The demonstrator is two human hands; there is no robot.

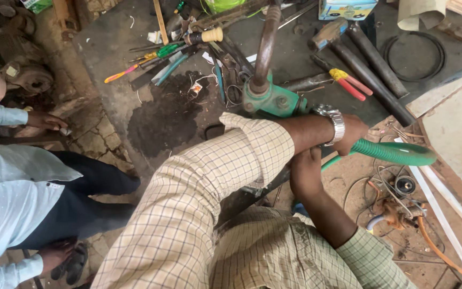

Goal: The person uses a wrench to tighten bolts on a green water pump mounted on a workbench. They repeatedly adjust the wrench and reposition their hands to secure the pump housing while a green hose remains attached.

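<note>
Head view looks down at two arms in checked sleeves, crossed in the middle of the frame. The left hand [353, 132], with a silver watch [333, 122] on its wrist, has its fingers closed tight around the green hose [397, 152]. The right hand [306, 172] sits just under it, touching it, and its fingers curl shut too, but what they grip is hidden below the other arm.

The green hose is a long ribbed tube. Its long line runs from the hands out to the right side of the frame, nearly flat, and its open end points right.

Just above the hands stands a green pump [271, 99] with a curved rusty pipe [266, 45] going up to the top of the frame.

Screwdrivers [151, 59] and red pliers [351, 83] lie on the dark floor [118, 37] at the top.

At the left edge another person in a light blue shirt [12, 182] crouches.
</note>
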